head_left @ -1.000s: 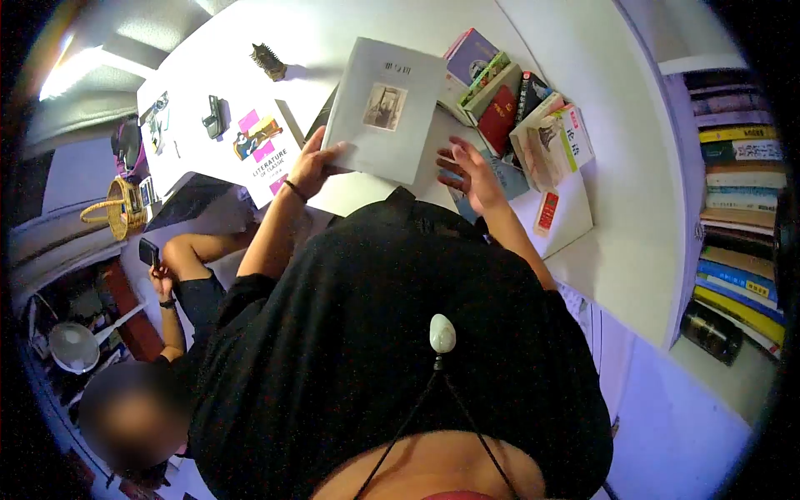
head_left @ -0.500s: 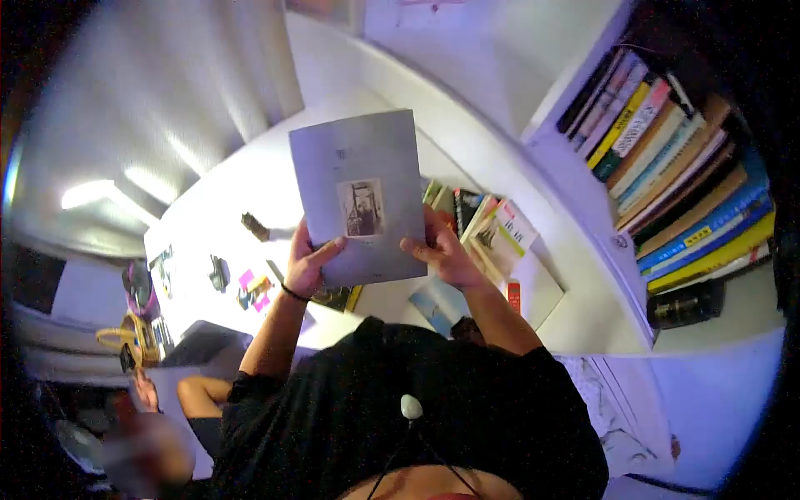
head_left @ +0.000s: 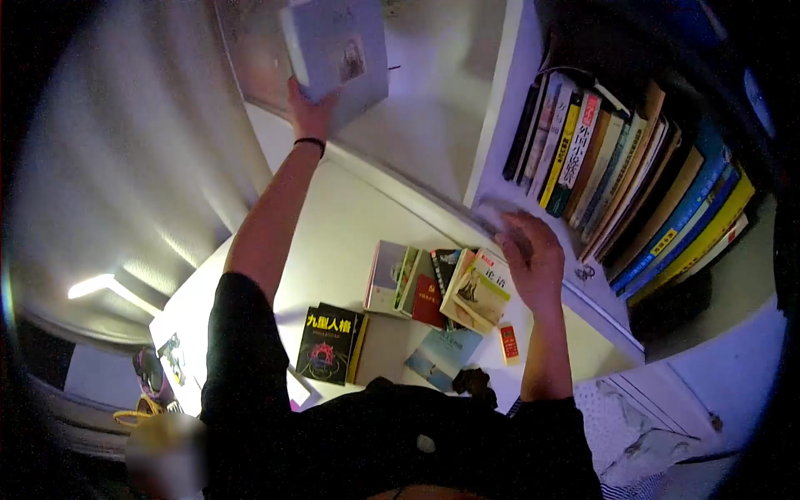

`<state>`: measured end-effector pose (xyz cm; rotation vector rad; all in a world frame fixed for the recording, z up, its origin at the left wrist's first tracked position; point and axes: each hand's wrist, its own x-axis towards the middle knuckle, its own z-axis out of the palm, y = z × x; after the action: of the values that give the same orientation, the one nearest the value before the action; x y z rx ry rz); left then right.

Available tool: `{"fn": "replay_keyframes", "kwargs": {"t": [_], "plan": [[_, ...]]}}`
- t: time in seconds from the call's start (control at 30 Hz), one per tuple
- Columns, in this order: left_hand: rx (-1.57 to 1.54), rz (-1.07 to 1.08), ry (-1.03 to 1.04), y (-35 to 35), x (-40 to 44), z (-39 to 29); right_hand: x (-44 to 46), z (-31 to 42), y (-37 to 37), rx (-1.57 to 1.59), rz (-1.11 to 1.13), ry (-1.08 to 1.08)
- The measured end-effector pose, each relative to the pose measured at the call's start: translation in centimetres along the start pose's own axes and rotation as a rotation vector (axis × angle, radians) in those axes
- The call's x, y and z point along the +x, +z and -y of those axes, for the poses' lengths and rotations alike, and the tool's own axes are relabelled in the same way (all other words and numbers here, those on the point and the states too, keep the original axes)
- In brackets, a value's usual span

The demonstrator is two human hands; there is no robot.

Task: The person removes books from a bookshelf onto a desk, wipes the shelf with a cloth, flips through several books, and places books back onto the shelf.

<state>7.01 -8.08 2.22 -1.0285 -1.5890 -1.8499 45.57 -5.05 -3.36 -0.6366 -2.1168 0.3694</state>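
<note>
The body hides the near edge of the white bench (head_left: 333, 217); shadow swallows the lower end of the shelf's book row (head_left: 612, 183). The grey book (head_left: 333, 50), high before the corner shelf, is cut off at the top. The left hand (head_left: 312, 112) clasps its lower edge, some fingers unclear; the right hand (head_left: 532, 254), blurred, is loosely spread, holding nothing visible.

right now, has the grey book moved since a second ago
Yes. Against the white desk, the grey book has moved forward, from above the desk to beyond its far edge, in the left hand.
</note>
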Motion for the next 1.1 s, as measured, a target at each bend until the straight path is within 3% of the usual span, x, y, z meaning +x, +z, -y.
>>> {"fn": "replay_keyframes", "kwargs": {"t": [0.07, 0.1, 0.23, 0.33, 0.47, 0.57, 0.63, 0.67, 0.73, 0.77, 0.83, 0.87, 0.9, 0.97, 1.1], "plan": [[-0.009, -0.001, -0.082, 4.1, 1.2, 2.7, 0.3, -0.4, 0.1, -0.009, -0.062, -0.042], [-0.010, -0.003, -0.124, 5.9, 1.4, 4.0, 0.3, -0.3, 0.1, 0.080, 0.000, 0.114], [0.078, -0.094, -0.289, 11.4, 2.4, 6.7, 0.7, 0.0, 0.0, -0.043, 0.058, 0.092], [0.207, -0.026, -0.301, 13.7, 3.3, 9.0, 1.0, -0.2, -0.1, -0.100, 0.012, -0.050], [0.084, -0.106, -0.123, 16.5, 3.0, 16.0, 1.2, 0.4, 0.0, -0.085, 0.044, 0.031], [0.155, 0.075, -0.330, 14.6, 3.2, 13.2, 1.1, 0.4, 0.3, -0.102, 0.041, -0.020], [0.599, 0.131, -0.385, 13.5, 3.3, 10.8, 1.2, 0.6, 0.2, -0.093, 0.058, -0.021], [0.607, 0.128, -0.388, 12.6, 3.1, 9.5, 1.3, 0.6, 0.2, -0.092, 0.064, -0.026], [0.690, 0.003, -0.042, 11.1, 1.8, 6.6, 1.1, 0.4, 0.5, -0.083, 0.056, -0.024], [0.689, 0.003, -0.044, 11.4, 1.9, 6.9, 1.1, 0.3, 0.5, -0.080, 0.046, -0.021], [1.168, 0.296, 0.837, 12.4, 2.1, 8.1, 1.1, 0.4, 0.5, -0.079, 0.054, -0.020], [1.168, 0.296, 0.836, 13.3, 2.1, 8.6, 1.1, 0.4, 0.5, -0.075, 0.058, -0.019], [1.321, 0.560, 0.868, 14.4, 1.9, 8.9, 1.1, 0.5, 0.5, -0.076, 0.058, -0.019], [1.455, 0.826, 0.888, 15.7, 2.2, 10.4, 1.2, 0.7, 0.4, -0.094, 0.057, -0.032], [1.483, 0.760, 0.825, 15.3, 4.5, 13.3, 1.3, 0.6, 0.2, -0.117, 0.075, -0.014]]}}
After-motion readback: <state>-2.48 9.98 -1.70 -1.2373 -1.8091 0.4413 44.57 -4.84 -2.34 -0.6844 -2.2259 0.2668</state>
